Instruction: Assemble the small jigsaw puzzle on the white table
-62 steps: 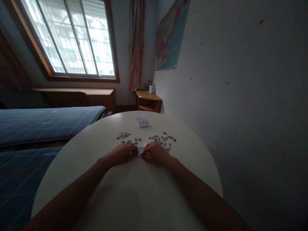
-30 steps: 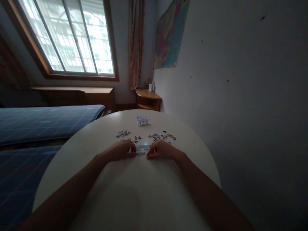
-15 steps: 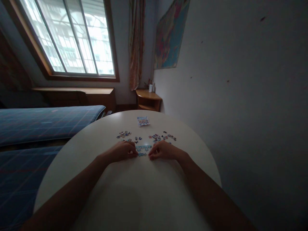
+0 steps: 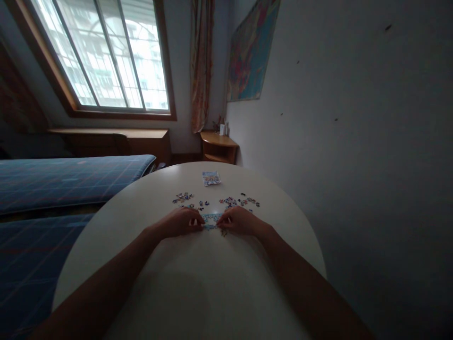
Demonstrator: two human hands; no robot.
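A partly joined jigsaw puzzle (image 4: 212,216) with light-blue pieces lies on the white round table (image 4: 198,278) between my hands. My left hand (image 4: 182,221) is closed in a pinch at the left end of a small blue strip of puzzle pieces (image 4: 210,227) on the near side. From the right, my right hand (image 4: 242,221) pinches at the other end of that strip, its fingertips hiding what they grip. Just below the right fingers lies a loose puzzle piece (image 4: 223,233).
Loose pieces form a left pile (image 4: 183,197) and a right pile (image 4: 231,202) beyond my hands. Farther back lies a printed picture packet (image 4: 211,178). A plaid mattress (image 4: 71,182) stands left of the table, a wall (image 4: 354,165) to the right.
My right hand has moved slightly left and closer to my left hand, onto the near strip. The loose piece below it is now more exposed. My left hand has barely shifted.
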